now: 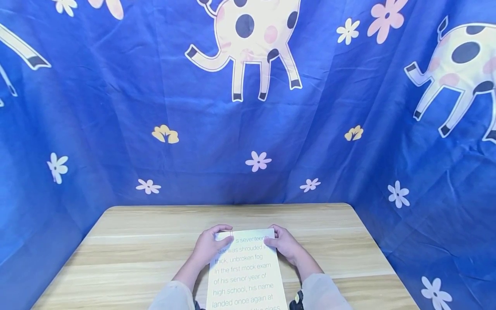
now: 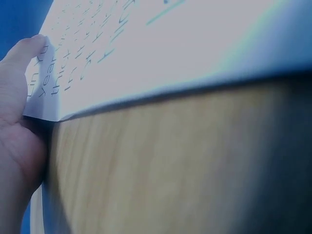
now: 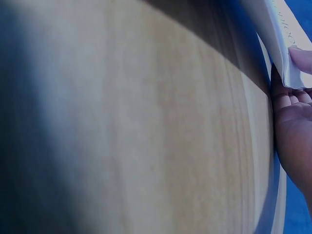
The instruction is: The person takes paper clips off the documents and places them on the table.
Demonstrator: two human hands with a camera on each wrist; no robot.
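A white sheet of paper (image 1: 244, 275) printed with large lines of text is held up between both hands over the table. My left hand (image 1: 209, 245) pinches its top left corner, thumb across the printed face and covering part of the first line. A thin reddish outline shows at the top edge beside that thumb, too small to tell what it is. My right hand (image 1: 288, 246) grips the top right corner, thumb on the front and fingers behind. In the right wrist view the paper (image 3: 280, 44) bends along its edge, and the right fingers (image 3: 292, 97) lie curled underneath.
A light wood-grain table (image 1: 155, 241) spreads beneath the hands. Blue fabric (image 1: 209, 142) printed with cows and flowers hangs behind it and along both sides. Dark bands show at the wrists, below light sleeves (image 1: 323, 292).
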